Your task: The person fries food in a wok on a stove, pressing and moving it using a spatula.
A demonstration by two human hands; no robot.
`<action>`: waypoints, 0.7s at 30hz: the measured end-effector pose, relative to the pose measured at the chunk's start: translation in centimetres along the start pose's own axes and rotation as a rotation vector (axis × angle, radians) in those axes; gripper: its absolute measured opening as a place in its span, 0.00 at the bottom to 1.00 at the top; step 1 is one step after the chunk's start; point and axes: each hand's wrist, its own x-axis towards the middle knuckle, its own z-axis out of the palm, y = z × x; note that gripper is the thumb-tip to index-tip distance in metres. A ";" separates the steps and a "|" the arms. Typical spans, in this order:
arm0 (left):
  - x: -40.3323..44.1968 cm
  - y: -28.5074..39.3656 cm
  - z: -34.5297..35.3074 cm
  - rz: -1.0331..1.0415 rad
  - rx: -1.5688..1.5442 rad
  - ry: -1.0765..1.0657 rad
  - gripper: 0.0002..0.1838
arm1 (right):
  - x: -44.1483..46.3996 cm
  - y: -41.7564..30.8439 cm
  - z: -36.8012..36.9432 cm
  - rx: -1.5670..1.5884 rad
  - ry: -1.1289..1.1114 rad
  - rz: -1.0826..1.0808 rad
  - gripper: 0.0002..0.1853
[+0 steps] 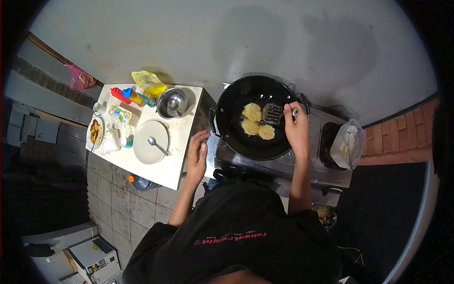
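Black shirt (227, 232) with red lettering fills the near view. Right hand (296, 125) closed round the handle of a slotted spatula (272, 113), its head in the black wok (236, 142), beside three pale golden fritters (252, 112) grouped near the middle. Left hand (197, 151) open, fingers loosely bent, near the wok's left handle. Wok sits on the stove (312, 163); tub (347, 144) with spoon to its right. White table (163, 173) at left bears a plate (144, 135), spoon on it, and a metal bowl (165, 104).
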 end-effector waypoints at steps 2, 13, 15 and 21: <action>0.1 0.1 0.0 -0.001 -0.006 0.005 0.19 | 0.1 0.5 0.1 0.044 0.032 -0.003 0.15; 0.1 0.1 -0.2 0.013 0.016 0.008 0.18 | 0.1 0.8 -0.3 0.017 0.023 0.035 0.15; 0.0 0.4 -0.2 0.008 0.015 0.010 0.18 | 0.2 1.2 -0.3 0.084 0.032 0.044 0.15; -0.2 0.1 -0.2 0.009 0.017 0.000 0.18 | -0.1 -0.2 -0.5 -0.037 -0.027 0.052 0.15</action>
